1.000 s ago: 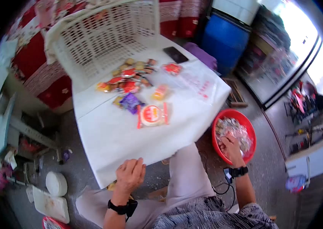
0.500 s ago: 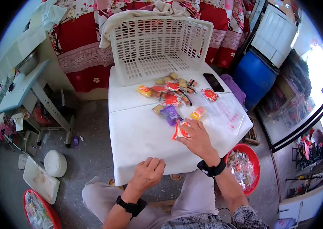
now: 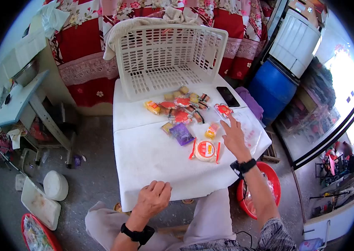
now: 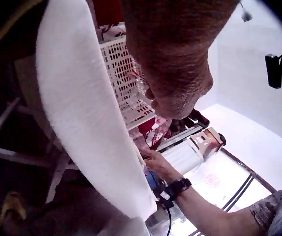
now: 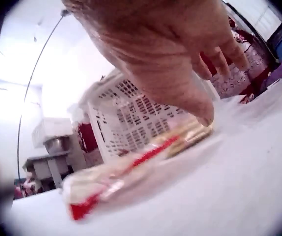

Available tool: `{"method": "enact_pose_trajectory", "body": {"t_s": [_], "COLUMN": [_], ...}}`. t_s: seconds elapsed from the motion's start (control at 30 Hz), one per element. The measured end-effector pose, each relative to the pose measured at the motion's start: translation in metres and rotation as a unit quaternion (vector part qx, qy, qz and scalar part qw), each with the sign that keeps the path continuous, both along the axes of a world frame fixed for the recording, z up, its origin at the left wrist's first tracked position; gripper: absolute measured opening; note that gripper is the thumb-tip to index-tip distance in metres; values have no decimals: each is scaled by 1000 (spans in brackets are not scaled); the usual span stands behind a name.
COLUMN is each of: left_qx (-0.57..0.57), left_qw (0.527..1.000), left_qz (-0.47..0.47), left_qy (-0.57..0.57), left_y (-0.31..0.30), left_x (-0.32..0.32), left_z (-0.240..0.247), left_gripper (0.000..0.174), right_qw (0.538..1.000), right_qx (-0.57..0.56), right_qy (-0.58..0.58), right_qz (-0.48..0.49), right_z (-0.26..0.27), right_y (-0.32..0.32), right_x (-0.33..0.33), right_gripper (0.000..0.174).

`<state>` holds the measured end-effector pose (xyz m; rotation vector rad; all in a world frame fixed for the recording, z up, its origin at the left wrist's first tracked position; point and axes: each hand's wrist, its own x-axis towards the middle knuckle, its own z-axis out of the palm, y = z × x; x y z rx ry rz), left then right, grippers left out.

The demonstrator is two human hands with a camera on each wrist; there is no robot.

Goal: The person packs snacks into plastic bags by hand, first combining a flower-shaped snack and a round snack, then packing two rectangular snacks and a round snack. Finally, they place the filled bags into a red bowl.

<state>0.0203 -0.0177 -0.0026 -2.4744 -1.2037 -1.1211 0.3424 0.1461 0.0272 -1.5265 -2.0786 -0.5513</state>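
Note:
My right hand (image 3: 234, 138) reaches over the right part of the white table, fingers extended and spread, close to the red flower-patterned packet (image 3: 223, 110) and the clear plastic bag (image 3: 250, 133). Just left of it lie a small yellow-pink packet (image 3: 211, 131) and a round red-and-white packet (image 3: 205, 150); a purple packet (image 3: 181, 134) is farther left. In the right wrist view nothing shows between the fingers of the hand (image 5: 180, 64). My left hand (image 3: 154, 200) is at the table's front edge with bent fingers, holding nothing visible.
A white plastic crate (image 3: 168, 58) lies on its side at the table's back, with several small packets in front. A phone (image 3: 228, 96) is at the back right. Red basins (image 3: 275, 178) stand on the floor at both sides, and a blue barrel (image 3: 272, 92) is behind right.
My right hand rose from the right basin to the round packet, then moved right and back, off that packet. The left hand stays at the table edge. The head view has shifted.

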Motion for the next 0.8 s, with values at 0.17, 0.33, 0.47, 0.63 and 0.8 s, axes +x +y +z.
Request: {"method": "enact_pose_trajectory", "body": {"t_s": [0.17,0.33,0.47,0.63,0.8], "left_qx": [-119,-531,-497,-409,-365], "left_qw": [981,611,491,642,705], "left_qz": [-22,-181,-237,-71,-30], "left_qy": [-149,-559,-676,-645,-607], "left_y": [-2,7,6,5,2], "left_x": [5,2,-3,-9,-15], "left_z": [-12,-4,-12,-5,0], "left_gripper": [15,35,45,20,13], "right_qw": [1000,947,907,888,689], "right_qx": [15,28,-104,-205,-440], "right_qy": [9,72,-16,97,532], "right_qz": [16,312,407,399,221], "right_z": [0,27,-8,4,-16], "right_y": [30,-84,-133,-149,-148], "right_x": [-5,-112,-156,-157,-162], "right_gripper": [14,19,28,59,38]}}
